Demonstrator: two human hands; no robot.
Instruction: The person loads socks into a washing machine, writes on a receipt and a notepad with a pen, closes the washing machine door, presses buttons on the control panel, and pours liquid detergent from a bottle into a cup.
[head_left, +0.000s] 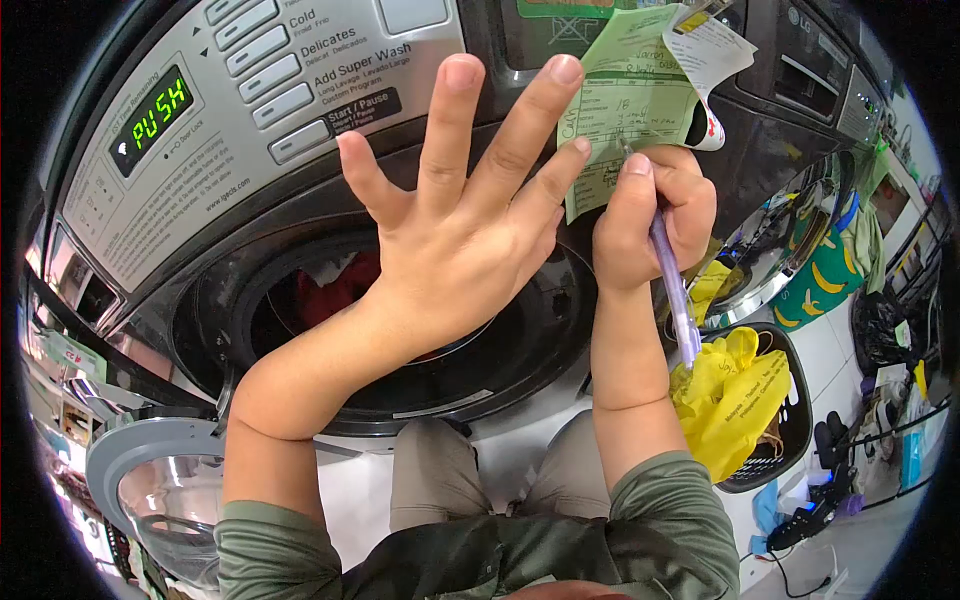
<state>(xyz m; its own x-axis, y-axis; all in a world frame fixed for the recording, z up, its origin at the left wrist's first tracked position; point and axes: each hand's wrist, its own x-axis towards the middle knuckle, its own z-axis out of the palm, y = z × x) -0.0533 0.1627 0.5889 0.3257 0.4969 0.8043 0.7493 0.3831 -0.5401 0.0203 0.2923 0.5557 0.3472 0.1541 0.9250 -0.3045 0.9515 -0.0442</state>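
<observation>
Washer (225, 130) across upper left, display (155, 122) lit (reads PUSH). Left hand (465, 235) open, fingers spread, index fingertip at green slip (625, 85), upper right. Right hand (650, 215) gripping purple pen (678, 285), tip at slip. Yellow bag (730, 405) in black basket (798, 425), lower right.

At ten o'clock, a green-lit display (158, 121) reads "PUSH". Its silver control panel (205, 215) carries "Door Lock", "www.lgecls.com" and, toward eleven, "Cold", "Delicates", "Add Super Wash" and "Start / Pause". At one o'clock, a dark machine (790, 75) bears "LG". The yellow bag (735, 410) at four shows "Malaysia", "Thailand", "Philippines".
</observation>
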